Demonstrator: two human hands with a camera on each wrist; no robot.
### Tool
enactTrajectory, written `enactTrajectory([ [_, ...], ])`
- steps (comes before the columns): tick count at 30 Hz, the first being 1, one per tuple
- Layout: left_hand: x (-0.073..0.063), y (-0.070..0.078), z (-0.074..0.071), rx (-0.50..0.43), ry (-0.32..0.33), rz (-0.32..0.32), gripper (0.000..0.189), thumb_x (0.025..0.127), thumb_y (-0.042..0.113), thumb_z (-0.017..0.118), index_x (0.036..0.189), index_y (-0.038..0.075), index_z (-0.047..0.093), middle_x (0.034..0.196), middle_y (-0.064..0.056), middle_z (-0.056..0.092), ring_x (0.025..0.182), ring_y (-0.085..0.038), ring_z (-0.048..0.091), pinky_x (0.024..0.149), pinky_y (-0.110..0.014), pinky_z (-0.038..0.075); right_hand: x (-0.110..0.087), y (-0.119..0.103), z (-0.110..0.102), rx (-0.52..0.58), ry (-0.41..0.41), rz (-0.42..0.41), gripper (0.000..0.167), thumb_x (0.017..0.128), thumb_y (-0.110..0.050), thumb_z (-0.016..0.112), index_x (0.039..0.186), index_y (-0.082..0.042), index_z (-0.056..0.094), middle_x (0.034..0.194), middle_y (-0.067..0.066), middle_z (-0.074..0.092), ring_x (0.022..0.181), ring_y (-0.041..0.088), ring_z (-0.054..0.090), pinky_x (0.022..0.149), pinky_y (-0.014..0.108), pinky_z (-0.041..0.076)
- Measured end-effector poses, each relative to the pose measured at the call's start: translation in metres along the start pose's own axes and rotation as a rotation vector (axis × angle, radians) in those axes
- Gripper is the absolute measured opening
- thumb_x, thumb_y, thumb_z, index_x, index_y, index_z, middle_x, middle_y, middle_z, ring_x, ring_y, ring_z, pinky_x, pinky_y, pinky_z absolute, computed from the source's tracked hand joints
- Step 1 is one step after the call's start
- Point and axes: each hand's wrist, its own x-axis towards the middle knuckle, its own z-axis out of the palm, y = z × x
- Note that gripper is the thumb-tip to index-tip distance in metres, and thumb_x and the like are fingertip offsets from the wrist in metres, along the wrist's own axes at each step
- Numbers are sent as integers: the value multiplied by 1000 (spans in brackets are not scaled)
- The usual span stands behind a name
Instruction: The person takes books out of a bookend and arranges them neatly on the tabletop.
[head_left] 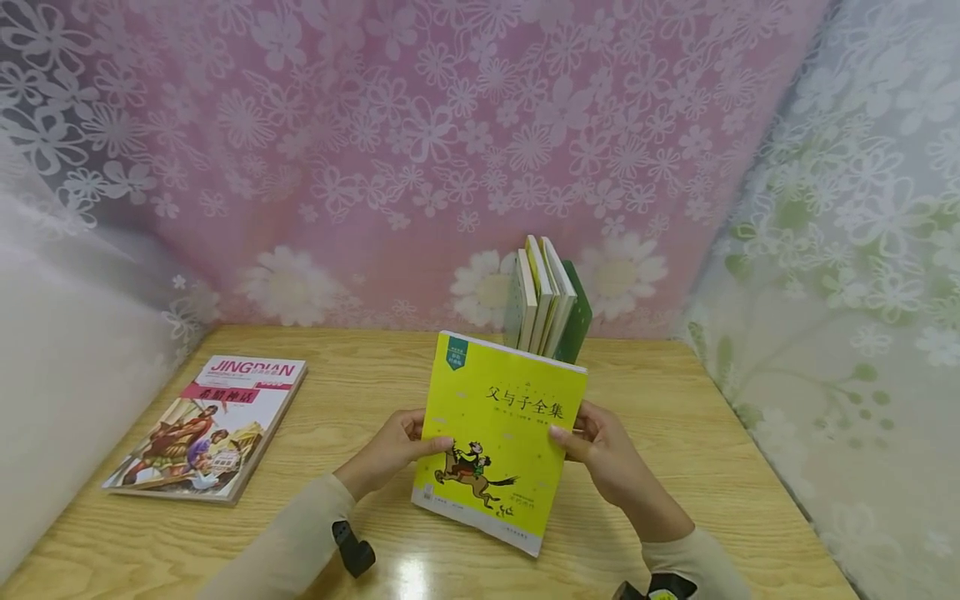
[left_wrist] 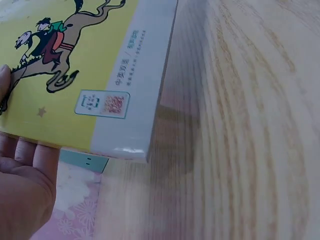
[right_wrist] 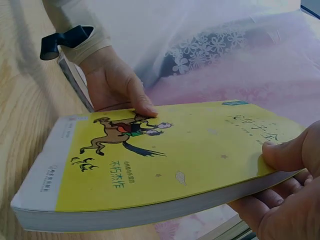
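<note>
Yellow 父与子全集 book point(head_left: 498, 437): between left hand point(head_left: 388, 450) and right hand point(head_left: 611, 454), both pinching its edges.
May slip if either hand eases; pushed forward, may topple upright books point(head_left: 550, 307) beyond the grip.

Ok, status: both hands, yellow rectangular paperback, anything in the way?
Left hand, right hand: gripping opposite sides. Yellow rectangular paperback: front cover toward head camera. Nothing visibly in the way; upright white-paged books behind.

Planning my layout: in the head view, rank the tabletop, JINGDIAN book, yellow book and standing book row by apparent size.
1. Tabletop
2. Yellow book, probably helped by nearness
3. JINGDIAN book
4. Standing book row, partly hidden
</note>
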Motion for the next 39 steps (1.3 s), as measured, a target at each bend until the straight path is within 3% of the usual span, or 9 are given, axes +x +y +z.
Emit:
enactTrajectory([
  [7,-2,-1,1,-31,-12,40,40,92,15,65,130,3,58,114,-13,69,97,-30,69,84,-40,55,1,1,-2,25,-13,4,44,96,-4,56,133,15,42,118,30,60,93,21,70,75,36,58],
  [22,-7,-4,1,-36,42,19,41,90,14,68,128,1,59,113,-12,69,97,-30,69,84,-38,55,4,18,-7,12,-24,83,49,97,-13,58,138,7,41,123,17,61,102,19,66,84,33,55],
  [30,-22,-3,-15,-43,76,-4,44,90,16,68,130,2,57,113,-11,69,96,-30,69,82,-40,56,11,25,-11,-57,-37,75,56,95,-16,61,143,4,39,133,25,54,113,18,61,93,27,50],
  [34,-32,-1,-24,-18,113,-36,46,90,17,68,131,2,56,112,-10,70,94,-29,70,82,-38,56,13,28,-16,-115,-9,66,56,96,-15,59,144,3,37,139,24,48,126,29,51,97,28,47],
  [39,-43,3,-38,-5,131,-54,48,91,17,67,134,1,54,112,-11,70,95,-29,70,82,-37,56,20,33,-23,-182,33,58,56,95,-18,61,144,2,39,141,23,47,130,37,46,97,29,48],
])
